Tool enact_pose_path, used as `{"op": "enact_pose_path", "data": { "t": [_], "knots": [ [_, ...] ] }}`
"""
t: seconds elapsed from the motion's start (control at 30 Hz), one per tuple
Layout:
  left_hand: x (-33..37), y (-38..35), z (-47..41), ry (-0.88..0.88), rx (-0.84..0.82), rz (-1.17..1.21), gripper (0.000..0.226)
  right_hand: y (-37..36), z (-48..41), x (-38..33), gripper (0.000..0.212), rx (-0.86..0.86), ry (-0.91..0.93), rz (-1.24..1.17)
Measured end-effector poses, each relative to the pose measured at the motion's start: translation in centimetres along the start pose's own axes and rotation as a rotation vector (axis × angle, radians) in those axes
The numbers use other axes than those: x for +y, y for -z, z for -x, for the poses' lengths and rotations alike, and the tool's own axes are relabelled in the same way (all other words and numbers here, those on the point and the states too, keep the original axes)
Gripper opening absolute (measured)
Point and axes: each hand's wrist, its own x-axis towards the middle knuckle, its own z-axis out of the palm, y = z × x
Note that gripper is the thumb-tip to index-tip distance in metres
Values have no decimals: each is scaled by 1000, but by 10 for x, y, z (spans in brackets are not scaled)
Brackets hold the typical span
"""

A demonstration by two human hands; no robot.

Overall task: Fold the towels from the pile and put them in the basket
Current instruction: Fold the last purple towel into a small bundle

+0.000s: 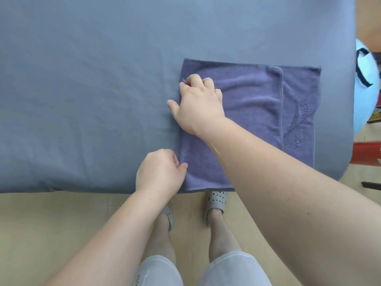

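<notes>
Towel point(257, 104): purple-grey, folded over, stitched edges

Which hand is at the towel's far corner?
The right hand, gripping the purple towel at its far left corner; the left hand pinches its near edge.

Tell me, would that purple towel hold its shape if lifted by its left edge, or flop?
Probably flop: the towel lies folded in soft layers with ripples, so it looks limp. It is likely light, since the cloth looks thin. Its napped surface on the bed sheet suggests it would drag and bunch rather than slide if pushed.
</notes>
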Motion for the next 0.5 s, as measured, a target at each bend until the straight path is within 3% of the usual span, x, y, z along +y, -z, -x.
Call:
{"op": "enact_pose_path", "data": {
  "t": [0.3, 0.5],
  "knots": [
    [-51, 34, -13, -34, 39, 94, 27, -5, -12, -48, 63, -102, -113, 102],
    [-62, 37, -16, -114, -5, 130, 26, -11, -13, -57, 62, -4, -238, 91]
  ]
}}
